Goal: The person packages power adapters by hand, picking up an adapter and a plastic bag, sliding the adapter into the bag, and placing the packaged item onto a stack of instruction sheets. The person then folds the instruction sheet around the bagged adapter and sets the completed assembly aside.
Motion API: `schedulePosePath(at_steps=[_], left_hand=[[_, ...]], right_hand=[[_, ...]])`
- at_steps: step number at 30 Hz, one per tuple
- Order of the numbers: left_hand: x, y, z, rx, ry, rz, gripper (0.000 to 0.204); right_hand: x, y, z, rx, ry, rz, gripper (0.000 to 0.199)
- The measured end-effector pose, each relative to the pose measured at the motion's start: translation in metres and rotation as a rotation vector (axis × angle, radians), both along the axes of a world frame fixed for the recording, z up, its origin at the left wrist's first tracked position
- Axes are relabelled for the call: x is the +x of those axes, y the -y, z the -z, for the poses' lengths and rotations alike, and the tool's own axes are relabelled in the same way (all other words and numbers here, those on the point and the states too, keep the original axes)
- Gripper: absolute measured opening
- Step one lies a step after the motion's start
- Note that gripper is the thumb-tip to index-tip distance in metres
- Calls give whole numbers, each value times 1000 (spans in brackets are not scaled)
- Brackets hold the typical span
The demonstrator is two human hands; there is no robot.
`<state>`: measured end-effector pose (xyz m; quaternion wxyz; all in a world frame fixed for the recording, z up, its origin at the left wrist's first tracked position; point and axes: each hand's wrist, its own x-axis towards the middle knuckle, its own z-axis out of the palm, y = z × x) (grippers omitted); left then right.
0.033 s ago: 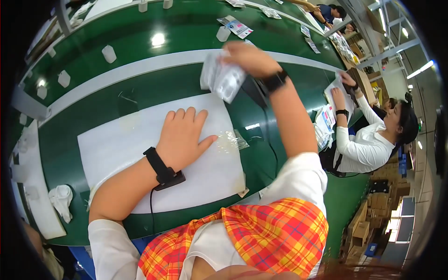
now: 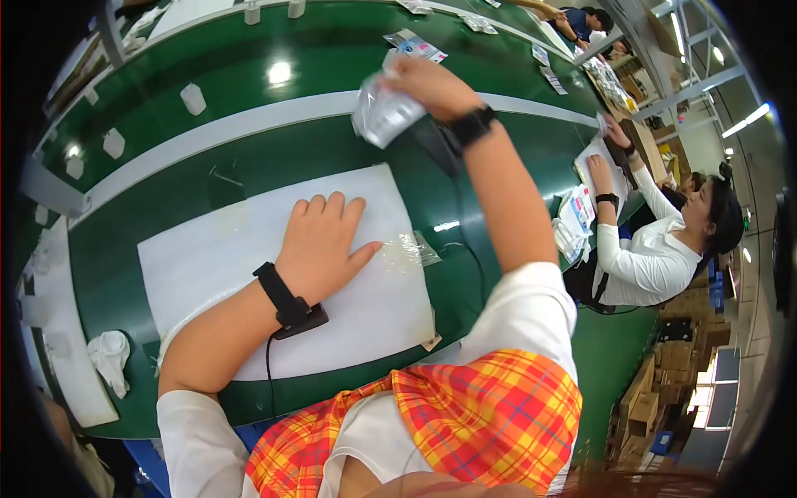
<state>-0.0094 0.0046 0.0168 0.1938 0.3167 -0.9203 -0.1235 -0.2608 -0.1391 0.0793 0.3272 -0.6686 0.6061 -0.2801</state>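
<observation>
I see right hand (image 2: 425, 83) pinching clear bag (image 2: 382, 119), held up, not set down yet; left hand (image 2: 320, 249) flat on white sheet (image 2: 207, 278), fingers spread; amount left, can't tell

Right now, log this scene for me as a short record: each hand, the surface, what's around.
Left hand: palm down on the white sheet, fingers slightly spread
Right hand: gripping a clear plastic package, raised beyond the sheet; contents blurred
Surface: green table under the sheet
Far left: crumpled white cloth
Right side: co-worker in a white top, beside bagged items
</observation>
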Motion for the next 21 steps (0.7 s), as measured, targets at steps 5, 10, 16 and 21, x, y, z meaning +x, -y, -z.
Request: schedulePosePath(at_steps=[5, 10, 16, 21], left_hand=[[3, 11, 7, 60, 11, -5, 42], [5, 13, 5, 105, 35, -1, 41], [-1, 11, 2, 122, 57, 5, 38], [-1, 11, 2, 142, 59, 3, 36]], right_hand=[[-3, 29, 5, -76, 534, 210, 31], [-175, -63, 8, -391, -435, 184, 33], [-363, -241, 8, 316, -1265, 486, 87], [-376, -275, 44, 398, -747, 607, 100]])
